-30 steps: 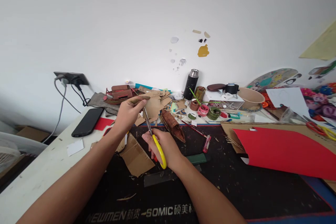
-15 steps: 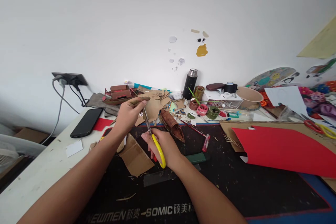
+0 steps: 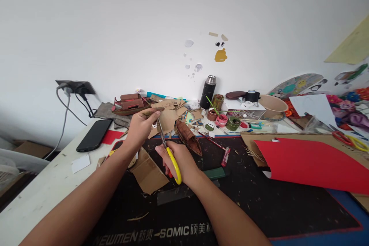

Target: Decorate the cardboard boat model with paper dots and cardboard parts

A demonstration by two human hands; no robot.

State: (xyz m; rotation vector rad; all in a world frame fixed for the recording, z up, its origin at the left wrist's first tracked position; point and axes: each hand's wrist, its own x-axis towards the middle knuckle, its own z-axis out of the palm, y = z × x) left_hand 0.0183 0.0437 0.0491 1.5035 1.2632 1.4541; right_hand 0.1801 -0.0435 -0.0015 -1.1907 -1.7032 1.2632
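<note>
Basically, the scissors (image 3: 170, 153) are the thing in play, held up over the near edge of the scraps, blades pointing away & nearly together AFAICT. The right hand (image 3: 180, 161) has its fingers curled round the handles, yellow loop towards the camera. Blade tips come right up by the left hand (image 3: 141, 127), whose thumb & index are drawn close together; can't tell if a thin bit is pinched there, approx. same colour as the cardboard scraps (image 3: 167, 119) behind. Step in hand looks like a small, careful snip at those fingertips — next move prob. calls for a steady left hand, skin clear of the blades, and a light squeeze w/ the right. Just right of the blades sits a small brown model boat (image 3: 188, 137); below left, a cardboard piece (image 3: 150, 173) lies on the dark mat (image 3: 248, 203). Further out: paint pots (image 3: 233, 123) & a black flask (image 3: 207, 94) at the back, phone (image 3: 94, 135) at left, big red sheet (image 3: 314, 165) at right.
</note>
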